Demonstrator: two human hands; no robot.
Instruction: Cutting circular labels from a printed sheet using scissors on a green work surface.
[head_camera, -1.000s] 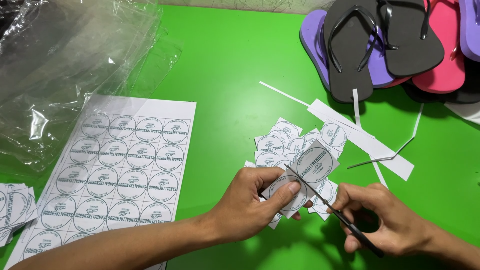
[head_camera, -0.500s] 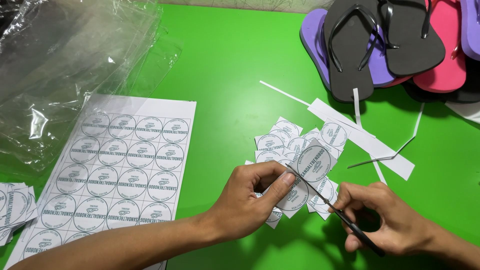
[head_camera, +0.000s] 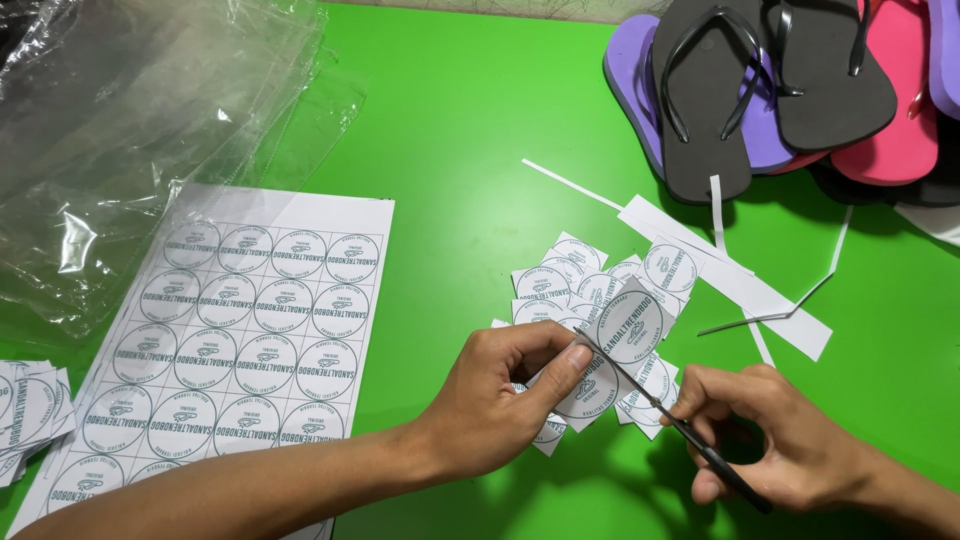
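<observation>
Bright green flat tabletop (head_camera: 470, 150), covering the whole scene. Heap of crumpled clear plastic bags (head_camera: 130, 120), far left, overlapping the far edge of the sheet below it. White paper sheet printed with a grid of round labels (head_camera: 240, 330), near left, lying flat. Stack of rubber flip-flop sandals in black, purple and pink (head_camera: 780, 90), far right. Long white paper offcut strips (head_camera: 740, 280), right of centre, scattered between the sandals and the label pile. Loose pile of small white square-cut paper labels with round prints (head_camera: 570, 275), centre, spreading under both hands. Second small stack of cut labels (head_camera: 25, 400), at the near left edge. Left hand (head_camera: 500, 400), near centre, fingers closed in a pinch on a short strip of round-print labels (head_camera: 625, 330) held just above the pile. Right hand (head_camera: 790, 445), near right, fingers curled through the handles of slim black-handled scissors (head_camera: 670, 420); the blades lie across the held strip, touching it at the left thumb.
</observation>
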